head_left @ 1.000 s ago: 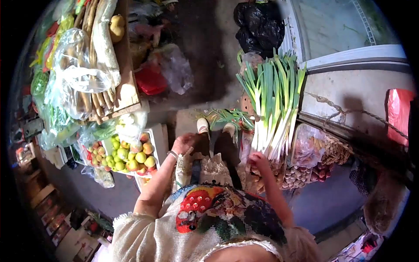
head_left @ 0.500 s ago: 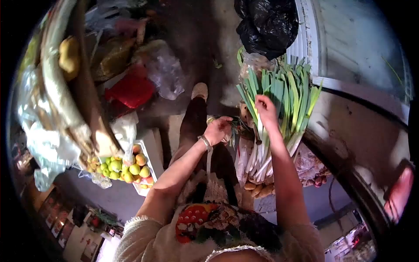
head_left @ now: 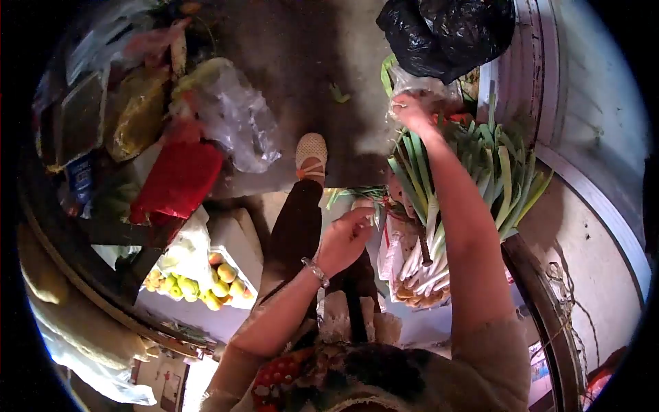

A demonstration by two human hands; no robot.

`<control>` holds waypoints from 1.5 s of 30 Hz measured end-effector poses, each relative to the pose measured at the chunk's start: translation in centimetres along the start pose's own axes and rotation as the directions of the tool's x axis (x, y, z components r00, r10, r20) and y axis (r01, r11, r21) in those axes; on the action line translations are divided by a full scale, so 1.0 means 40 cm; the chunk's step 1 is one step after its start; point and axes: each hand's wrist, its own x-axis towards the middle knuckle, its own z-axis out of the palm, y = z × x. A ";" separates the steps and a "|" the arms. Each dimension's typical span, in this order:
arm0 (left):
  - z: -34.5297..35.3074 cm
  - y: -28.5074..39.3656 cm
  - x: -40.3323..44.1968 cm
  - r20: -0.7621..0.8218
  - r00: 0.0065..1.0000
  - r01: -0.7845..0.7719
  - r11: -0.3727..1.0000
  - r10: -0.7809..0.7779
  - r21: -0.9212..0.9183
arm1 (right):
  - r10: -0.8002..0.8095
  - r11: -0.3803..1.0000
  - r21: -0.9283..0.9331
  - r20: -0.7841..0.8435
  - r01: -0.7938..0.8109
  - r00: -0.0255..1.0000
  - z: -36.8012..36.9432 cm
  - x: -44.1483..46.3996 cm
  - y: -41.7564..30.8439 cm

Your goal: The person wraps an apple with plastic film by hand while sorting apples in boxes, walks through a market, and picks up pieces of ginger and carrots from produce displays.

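Note:
My left hand point(head_left: 345, 240), wearing a bracelet, is over my lap with its fingers curled together. Something small and whitish shows at its fingertips, too small to name. Just beyond it are thin green stalks point(head_left: 353, 194); whether the hand touches them is hidden. My right hand point(head_left: 413, 115) is reached forward above a clear plastic bag point(head_left: 436, 89), its fingers bent in a pinch. What it holds, if anything, cannot be made out. Beneath my right forearm lies a large bunch of leeks point(head_left: 480, 161), white ends toward me.
A black plastic bag point(head_left: 449, 38) sits ahead on the right. To the left are a white box of fruit point(head_left: 233, 257), a red bag point(head_left: 180, 180) and a crumpled clear bag point(head_left: 240, 113). Potatoes point(head_left: 422, 299) lie beneath the leeks' white ends.
My right hand has moved forward, from over the leek leaves to the clear bag. My left hand stays over my lap with its fingers curled. The view has turned and shifted.

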 end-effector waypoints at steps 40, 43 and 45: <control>0.084 -0.268 -0.157 -0.400 0.912 -0.141 0.985 0.091 -0.097 | -0.315 0.647 0.759 0.180 0.072 0.932 -0.140 -0.888 -0.523; 0.097 -0.294 -0.056 -0.388 0.901 -0.318 0.903 0.192 -0.290 | -0.433 0.669 0.708 0.124 0.226 0.893 -0.103 -0.932 -0.525; 0.095 -0.230 -0.031 -0.299 0.954 -0.208 0.769 0.022 -0.604 | -0.525 0.649 0.694 0.112 0.312 0.844 -0.078 -0.934 -0.495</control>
